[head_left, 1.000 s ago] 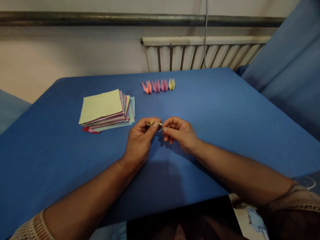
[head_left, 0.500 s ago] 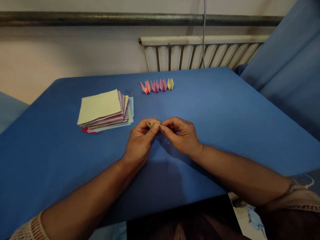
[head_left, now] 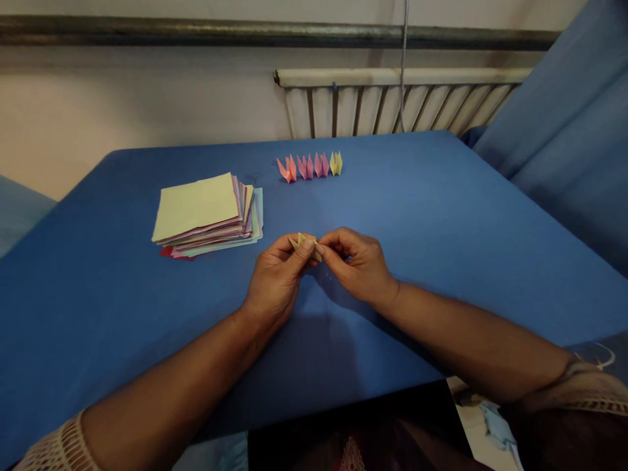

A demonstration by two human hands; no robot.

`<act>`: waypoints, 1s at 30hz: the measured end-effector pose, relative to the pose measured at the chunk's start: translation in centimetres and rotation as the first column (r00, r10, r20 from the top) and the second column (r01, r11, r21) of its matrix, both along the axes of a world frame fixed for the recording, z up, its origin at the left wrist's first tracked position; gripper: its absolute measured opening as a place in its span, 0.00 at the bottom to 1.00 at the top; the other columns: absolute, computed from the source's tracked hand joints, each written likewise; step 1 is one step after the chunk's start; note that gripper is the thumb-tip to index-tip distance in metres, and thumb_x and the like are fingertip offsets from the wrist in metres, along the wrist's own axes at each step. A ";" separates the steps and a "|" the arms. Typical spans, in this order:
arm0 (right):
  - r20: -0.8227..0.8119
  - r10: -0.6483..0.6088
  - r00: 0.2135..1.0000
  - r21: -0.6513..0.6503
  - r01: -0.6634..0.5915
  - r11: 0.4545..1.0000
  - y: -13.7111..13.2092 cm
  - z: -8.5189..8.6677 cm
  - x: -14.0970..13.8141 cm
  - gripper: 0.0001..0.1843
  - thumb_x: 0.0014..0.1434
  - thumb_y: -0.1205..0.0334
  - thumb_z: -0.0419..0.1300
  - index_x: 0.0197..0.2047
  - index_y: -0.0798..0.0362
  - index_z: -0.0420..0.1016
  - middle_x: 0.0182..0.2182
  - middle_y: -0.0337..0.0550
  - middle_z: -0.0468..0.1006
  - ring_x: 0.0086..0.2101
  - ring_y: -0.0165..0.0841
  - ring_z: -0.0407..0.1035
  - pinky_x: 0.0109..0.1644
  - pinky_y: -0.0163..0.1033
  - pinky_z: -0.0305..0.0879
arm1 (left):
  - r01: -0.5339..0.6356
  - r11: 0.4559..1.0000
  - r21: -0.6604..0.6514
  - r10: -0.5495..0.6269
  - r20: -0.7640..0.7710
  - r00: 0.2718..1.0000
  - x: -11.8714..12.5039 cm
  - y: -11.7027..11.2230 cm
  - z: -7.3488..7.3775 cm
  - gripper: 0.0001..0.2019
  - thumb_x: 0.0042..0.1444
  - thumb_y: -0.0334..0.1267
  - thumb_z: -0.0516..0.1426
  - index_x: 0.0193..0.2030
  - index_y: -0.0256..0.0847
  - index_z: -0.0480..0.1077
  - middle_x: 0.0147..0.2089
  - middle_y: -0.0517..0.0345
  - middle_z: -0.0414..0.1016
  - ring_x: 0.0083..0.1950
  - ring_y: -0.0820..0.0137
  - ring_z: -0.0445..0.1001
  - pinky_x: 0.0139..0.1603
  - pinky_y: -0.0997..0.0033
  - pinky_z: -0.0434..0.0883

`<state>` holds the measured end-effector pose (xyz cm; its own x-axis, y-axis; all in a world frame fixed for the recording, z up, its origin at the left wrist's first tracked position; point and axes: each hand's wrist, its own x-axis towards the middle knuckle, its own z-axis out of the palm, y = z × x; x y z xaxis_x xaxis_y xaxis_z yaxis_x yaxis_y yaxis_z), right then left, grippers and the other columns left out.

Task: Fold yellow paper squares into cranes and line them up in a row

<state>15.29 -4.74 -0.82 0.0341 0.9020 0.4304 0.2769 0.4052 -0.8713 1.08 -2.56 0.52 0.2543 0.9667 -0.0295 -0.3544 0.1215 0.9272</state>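
Observation:
A small folded pale-yellow paper piece [head_left: 301, 239] is pinched between my two hands above the blue table. My left hand [head_left: 277, 271] is closed on it, thumb on top; pointed tips stick out past the fingers. With thumb and forefinger, my right hand [head_left: 360, 265] grips its right end. The fingers cover most of the folds. Farther back stand several folded paper figures in a row: an orange one [head_left: 287, 169], two pink ones [head_left: 305, 167] and a yellow one [head_left: 336, 163].
A thick stack of coloured paper sheets [head_left: 196, 206], pale yellow on top, lies left of my hands on the blue-covered table [head_left: 441, 229]. Behind the table are a radiator [head_left: 373, 108], a pipe [head_left: 196, 34] and a hanging cord [head_left: 403, 65]. A blue curtain [head_left: 564, 131] hangs at right.
The folded paper shows slightly more between my fingers, its pointed tips standing a little higher. Both hands keep nearly the same place; the view has shifted slightly.

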 end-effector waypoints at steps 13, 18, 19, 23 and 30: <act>0.090 -0.034 0.995 0.111 0.024 0.994 0.2 -0.3 0.1 0.05 0.64 0.63 0.56 0.36 0.51 0.72 0.29 0.37 0.76 0.30 0.28 0.70 0.37 0.35 0.66 | -0.041 0.998 -0.047 0.040 -0.036 0.999 0.0 0.0 0.2 0.09 0.48 0.40 0.69 0.34 0.40 0.78 0.34 0.61 0.75 0.36 0.75 0.72 0.43 0.73 0.70; 0.136 -0.052 0.989 0.161 0.030 0.987 0.0 -0.1 0.1 0.05 0.64 0.64 0.56 0.37 0.51 0.72 0.30 0.37 0.76 0.31 0.28 0.70 0.37 0.35 0.66 | -0.022 0.998 -0.053 0.022 -0.014 1.000 0.1 0.0 0.1 0.09 0.49 0.40 0.68 0.32 0.39 0.77 0.33 0.61 0.74 0.37 0.74 0.72 0.44 0.73 0.70; 0.132 -0.045 0.990 0.152 0.025 0.988 0.0 -0.1 0.1 0.04 0.64 0.64 0.56 0.37 0.51 0.72 0.30 0.37 0.76 0.31 0.28 0.70 0.37 0.35 0.66 | -0.024 0.998 -0.053 0.024 -0.008 1.000 0.0 0.0 0.2 0.09 0.49 0.40 0.68 0.31 0.39 0.76 0.33 0.61 0.74 0.38 0.74 0.72 0.45 0.73 0.69; 0.081 0.002 0.997 0.046 -0.006 0.999 0.2 -0.7 -0.2 0.04 0.61 0.61 0.60 0.40 0.50 0.72 0.31 0.37 0.76 0.31 0.28 0.70 0.37 0.35 0.67 | -0.048 0.997 -0.057 0.050 0.037 0.998 0.0 0.0 0.5 0.09 0.48 0.38 0.69 0.30 0.38 0.75 0.34 0.62 0.73 0.38 0.77 0.71 0.46 0.76 0.68; -0.066 0.043 0.997 -0.053 -0.047 0.997 0.8 -1.4 -0.4 0.02 0.59 0.62 0.61 0.36 0.50 0.72 0.30 0.37 0.76 0.30 0.28 0.71 0.35 0.35 0.68 | 0.002 0.994 -0.113 0.003 0.046 0.999 0.1 0.0 0.4 0.09 0.50 0.39 0.68 0.31 0.37 0.75 0.31 0.61 0.73 0.35 0.76 0.70 0.43 0.75 0.69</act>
